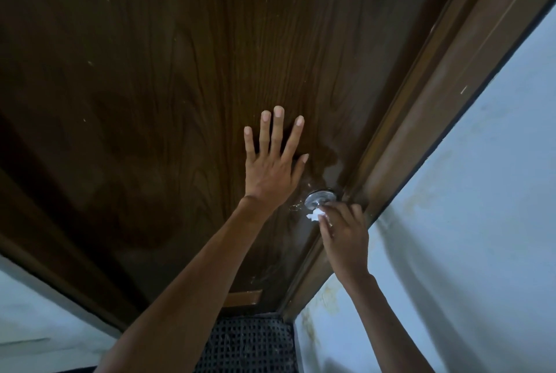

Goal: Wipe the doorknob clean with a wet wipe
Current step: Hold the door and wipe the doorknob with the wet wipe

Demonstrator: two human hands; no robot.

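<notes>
Head view, looking steeply down a dark brown wood-grain door (pixel 150 101). Left hand (pixel 270 162): flat on the door panel, fingers straight and spread, thumb out toward the knob side; it grips nothing. It lies just left of and above the doorknob (pixel 320 196), near but not touching it. Doorknob: round, silvery metal, mounted close to the door's right edge, next to the brown door frame (pixel 421 138). Only its upper rim and base plate show; the rest is hidden behind the right hand and the wipe. Right hand (pixel 343 237): fingers curled, pinching a crumpled white wet wipe (pixel 313 215) and pressing it against the lower side of the knob. A small bunch of wipe sticks out to the left of the fingertips; the remainder is covered by the hand. Door surface around the knob shows a paler, glossy patch and some faint light scratches. Pale blue-grey wall (pixel 481 222) lies to the right of the frame, with yellowish stains low down. Black perforated mat (pixel 249 345) lies on the floor at the door's foot. Small lighter-brown rectangle (pixel 244 297) sits on the door near its bottom edge.
</notes>
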